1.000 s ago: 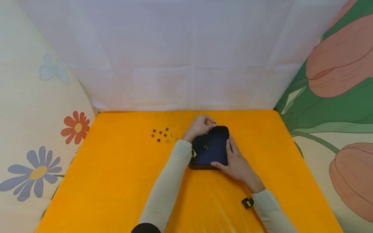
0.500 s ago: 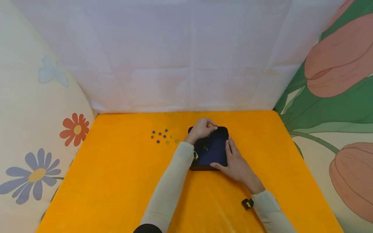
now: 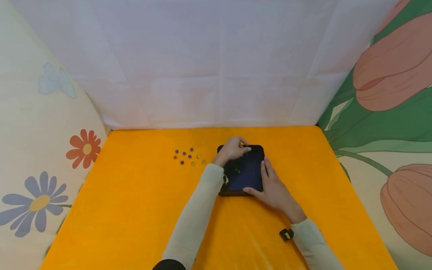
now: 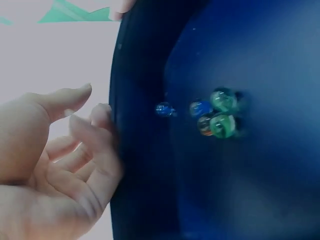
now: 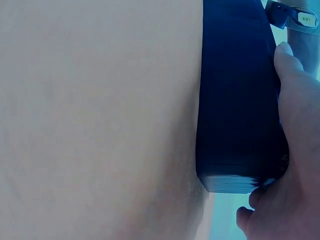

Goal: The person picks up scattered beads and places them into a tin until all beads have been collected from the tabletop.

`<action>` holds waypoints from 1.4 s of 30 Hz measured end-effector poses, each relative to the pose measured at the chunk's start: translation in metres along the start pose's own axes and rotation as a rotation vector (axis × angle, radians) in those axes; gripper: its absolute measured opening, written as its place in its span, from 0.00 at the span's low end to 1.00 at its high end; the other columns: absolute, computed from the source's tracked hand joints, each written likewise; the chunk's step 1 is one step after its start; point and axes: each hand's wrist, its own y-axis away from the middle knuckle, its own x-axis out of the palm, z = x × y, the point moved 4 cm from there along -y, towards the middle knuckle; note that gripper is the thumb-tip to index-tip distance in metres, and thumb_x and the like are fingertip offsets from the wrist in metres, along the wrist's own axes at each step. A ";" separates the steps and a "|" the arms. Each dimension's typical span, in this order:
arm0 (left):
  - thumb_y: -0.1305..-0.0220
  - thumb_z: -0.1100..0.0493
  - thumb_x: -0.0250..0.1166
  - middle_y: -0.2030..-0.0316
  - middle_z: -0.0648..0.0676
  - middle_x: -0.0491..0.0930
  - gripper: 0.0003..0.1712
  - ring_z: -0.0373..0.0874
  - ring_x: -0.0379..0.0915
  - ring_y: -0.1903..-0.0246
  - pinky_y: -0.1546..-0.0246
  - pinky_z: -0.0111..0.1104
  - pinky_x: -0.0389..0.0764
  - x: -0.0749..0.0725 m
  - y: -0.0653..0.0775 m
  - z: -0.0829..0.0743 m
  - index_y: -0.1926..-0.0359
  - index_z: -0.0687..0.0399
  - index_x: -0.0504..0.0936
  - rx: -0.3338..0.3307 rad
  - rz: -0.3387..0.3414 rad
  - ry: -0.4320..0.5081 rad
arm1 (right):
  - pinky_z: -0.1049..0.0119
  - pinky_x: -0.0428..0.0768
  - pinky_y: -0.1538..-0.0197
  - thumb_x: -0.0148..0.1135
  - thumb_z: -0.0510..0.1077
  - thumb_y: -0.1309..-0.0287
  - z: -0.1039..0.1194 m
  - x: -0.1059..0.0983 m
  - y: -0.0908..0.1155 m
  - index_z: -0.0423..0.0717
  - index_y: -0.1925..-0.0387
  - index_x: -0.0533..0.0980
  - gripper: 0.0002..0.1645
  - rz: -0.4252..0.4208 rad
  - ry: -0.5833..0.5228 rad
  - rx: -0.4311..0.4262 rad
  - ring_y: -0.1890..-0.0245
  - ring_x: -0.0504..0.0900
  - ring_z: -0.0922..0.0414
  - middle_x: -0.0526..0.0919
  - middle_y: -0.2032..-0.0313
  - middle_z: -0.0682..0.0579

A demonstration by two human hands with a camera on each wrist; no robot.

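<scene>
A dark blue square tray (image 3: pixel 233 194) sits on the orange table, with my right hand (image 3: pixel 275 189) holding its near right corner, thumb along the near side and fingers along the right wall. Over the tray's far rim reaches my left hand (image 3: pixel 232 149). The left wrist view shows its thumb and index finger apart, nothing between them, other fingers loosely bent beside the rim. Just inside that wall is a small blue marble (image 4: pixel 164 109). Several more marbles, including a green one (image 4: pixel 223 125) and another blue marble (image 4: pixel 200 107), lie clustered on the tray's bottom.
Several loose blue and yellowish marbles (image 3: pixel 189 156) are spread on the orange table (image 3: pixel 135 210), left of the tray. A white cloth backdrop (image 3: pixel 189 90) hangs behind the table's far edge. Each wrist wears a dark camera band (image 3: pixel 287 234).
My left hand has shifted slightly right at the far rim. The blue marble it pinched there has been let go into the tray. My right hand keeps its hold.
</scene>
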 end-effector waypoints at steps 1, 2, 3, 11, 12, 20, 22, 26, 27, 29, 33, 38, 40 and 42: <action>0.22 0.49 0.62 0.57 0.62 0.88 0.21 0.56 0.86 0.60 0.63 0.36 0.84 -0.002 0.001 -0.001 0.38 0.56 0.82 0.004 0.006 -0.001 | 0.39 0.72 0.27 0.58 0.82 0.40 0.000 0.000 0.000 0.36 0.17 0.38 0.76 -0.001 0.005 -0.001 0.16 0.47 0.35 0.28 0.15 0.40; 0.22 0.49 0.62 0.57 0.63 0.88 0.21 0.57 0.86 0.61 0.64 0.36 0.85 -0.004 0.002 -0.003 0.39 0.57 0.82 0.012 0.010 -0.001 | 0.39 0.72 0.27 0.58 0.82 0.40 0.000 -0.001 0.000 0.35 0.17 0.38 0.76 -0.003 0.009 -0.003 0.16 0.47 0.35 0.28 0.15 0.40; 0.22 0.49 0.62 0.58 0.63 0.88 0.21 0.57 0.87 0.62 0.65 0.35 0.85 -0.006 0.004 -0.005 0.39 0.57 0.83 0.019 0.015 0.000 | 0.39 0.71 0.27 0.58 0.82 0.40 0.000 -0.001 0.001 0.35 0.17 0.38 0.76 -0.004 0.011 -0.003 0.16 0.47 0.35 0.29 0.15 0.39; 0.21 0.48 0.61 0.51 0.67 0.86 0.22 0.54 0.85 0.60 0.62 0.35 0.86 -0.024 0.024 -0.009 0.40 0.60 0.81 0.061 0.077 -0.023 | 0.39 0.71 0.27 0.58 0.83 0.41 0.001 0.003 0.003 0.35 0.17 0.39 0.76 0.003 0.011 -0.002 0.16 0.48 0.35 0.30 0.15 0.38; 0.21 0.48 0.61 0.50 0.67 0.86 0.22 0.56 0.85 0.59 0.61 0.36 0.86 -0.027 0.027 -0.009 0.40 0.60 0.81 0.061 0.080 -0.022 | 0.40 0.72 0.28 0.58 0.83 0.41 0.000 0.003 0.004 0.35 0.17 0.39 0.76 0.004 0.013 0.003 0.16 0.48 0.35 0.30 0.15 0.38; 0.21 0.47 0.60 0.47 0.63 0.84 0.23 0.55 0.84 0.54 0.57 0.39 0.85 -0.052 0.048 0.000 0.38 0.59 0.81 0.055 0.035 -0.061 | 0.39 0.72 0.28 0.58 0.84 0.42 -0.002 0.005 0.005 0.37 0.16 0.38 0.77 0.008 0.015 0.023 0.17 0.48 0.35 0.29 0.15 0.39; 0.20 0.47 0.59 0.45 0.62 0.83 0.24 0.54 0.83 0.52 0.53 0.41 0.85 -0.059 0.054 0.003 0.36 0.59 0.80 0.044 0.013 -0.076 | 0.39 0.72 0.28 0.57 0.85 0.42 -0.002 0.006 0.006 0.37 0.16 0.37 0.77 0.008 0.013 0.025 0.17 0.48 0.35 0.29 0.15 0.39; 0.20 0.45 0.58 0.43 0.62 0.81 0.25 0.54 0.81 0.50 0.51 0.43 0.84 -0.071 0.064 0.013 0.35 0.58 0.78 0.020 -0.016 -0.087 | 0.40 0.74 0.29 0.55 0.86 0.42 -0.002 0.009 0.005 0.39 0.16 0.36 0.77 0.004 0.017 0.028 0.17 0.50 0.35 0.29 0.15 0.40; 0.20 0.45 0.58 0.43 0.62 0.81 0.24 0.53 0.81 0.50 0.52 0.43 0.83 -0.074 0.066 0.016 0.36 0.57 0.78 0.016 -0.020 -0.088 | 0.40 0.74 0.29 0.55 0.86 0.42 -0.001 0.009 0.005 0.40 0.16 0.36 0.77 0.002 0.015 0.027 0.17 0.50 0.35 0.29 0.15 0.40; 0.20 0.45 0.58 0.44 0.61 0.81 0.23 0.53 0.80 0.54 0.56 0.41 0.83 -0.078 0.071 0.022 0.38 0.56 0.79 0.007 -0.028 -0.074 | 0.40 0.74 0.29 0.55 0.86 0.42 0.000 0.008 0.004 0.40 0.16 0.36 0.77 -0.002 0.013 0.026 0.17 0.50 0.35 0.30 0.15 0.39; 0.20 0.46 0.58 0.46 0.60 0.81 0.20 0.51 0.79 0.58 0.63 0.37 0.81 -0.088 0.083 0.034 0.41 0.55 0.80 -0.010 -0.059 -0.033 | 0.40 0.73 0.28 0.55 0.86 0.42 0.000 0.006 0.002 0.41 0.16 0.36 0.77 -0.003 0.015 0.024 0.16 0.49 0.36 0.30 0.15 0.40; 0.20 0.47 0.60 0.46 0.60 0.82 0.19 0.55 0.82 0.53 0.58 0.40 0.84 -0.099 0.097 0.056 0.42 0.57 0.80 -0.026 -0.129 -0.015 | 0.41 0.73 0.28 0.54 0.86 0.42 -0.002 0.004 0.000 0.40 0.16 0.36 0.77 -0.001 0.024 0.019 0.16 0.48 0.36 0.29 0.15 0.41; 0.21 0.48 0.61 0.44 0.61 0.82 0.21 0.57 0.82 0.49 0.54 0.43 0.84 -0.101 0.102 0.066 0.41 0.58 0.81 -0.035 -0.163 -0.024 | 0.41 0.73 0.28 0.54 0.86 0.42 -0.002 0.004 0.000 0.40 0.16 0.36 0.77 0.000 0.023 0.020 0.16 0.48 0.36 0.29 0.15 0.41; 0.22 0.50 0.62 0.41 0.64 0.80 0.21 0.59 0.80 0.47 0.51 0.46 0.83 -0.103 0.106 0.076 0.39 0.60 0.81 -0.042 -0.203 -0.030 | 0.40 0.73 0.28 0.54 0.86 0.42 -0.001 0.003 0.000 0.40 0.16 0.36 0.77 0.002 0.020 0.019 0.16 0.47 0.36 0.28 0.15 0.41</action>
